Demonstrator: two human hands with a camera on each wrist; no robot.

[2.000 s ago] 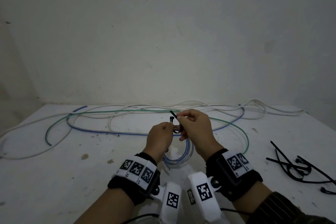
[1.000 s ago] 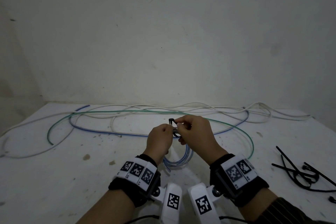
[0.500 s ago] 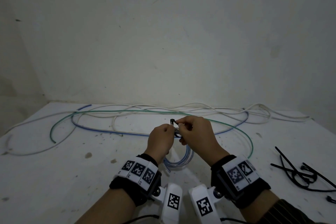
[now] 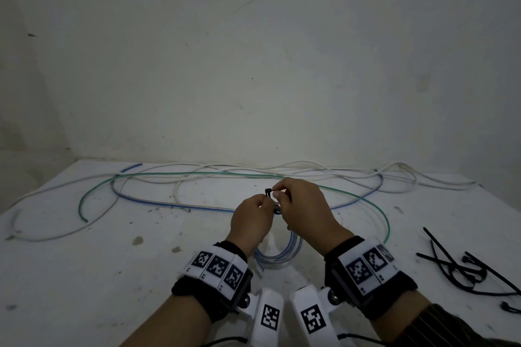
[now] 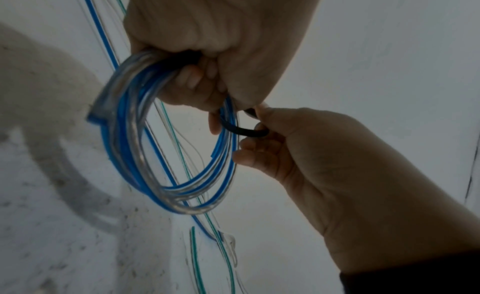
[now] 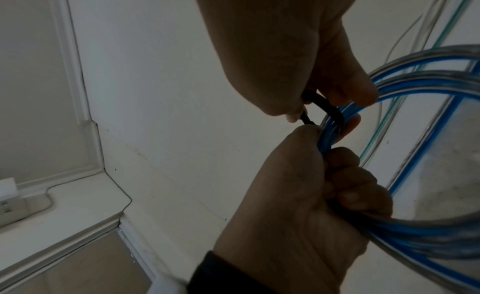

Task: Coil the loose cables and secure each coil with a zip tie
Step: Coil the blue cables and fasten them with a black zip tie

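A small coil of blue-and-clear cable [image 4: 279,253] hangs over the table. My left hand [image 4: 262,205] grips the coil's top in a fist, which the left wrist view shows at the coil [image 5: 155,144]. A black zip tie [image 5: 244,131] loops round the strands beside that fist. My right hand [image 4: 277,191] pinches the zip tie between thumb and fingertips, and the tie's head [image 4: 267,193] pokes out above my fingers. In the right wrist view the zip tie [image 6: 324,107] curves from my right fingers round the coil [image 6: 415,232].
Loose cables lie across the back of the white table [image 4: 84,276]: a green cable [image 4: 386,222], a blue cable [image 4: 169,204] and white cables [image 4: 310,169]. A pile of black zip ties [image 4: 462,267] lies at the right. A bare wall rises behind.
The zip tie's tail that stuck up above my right fingers two seconds ago no longer shows. Both hands stay together on the coil and have barely moved.
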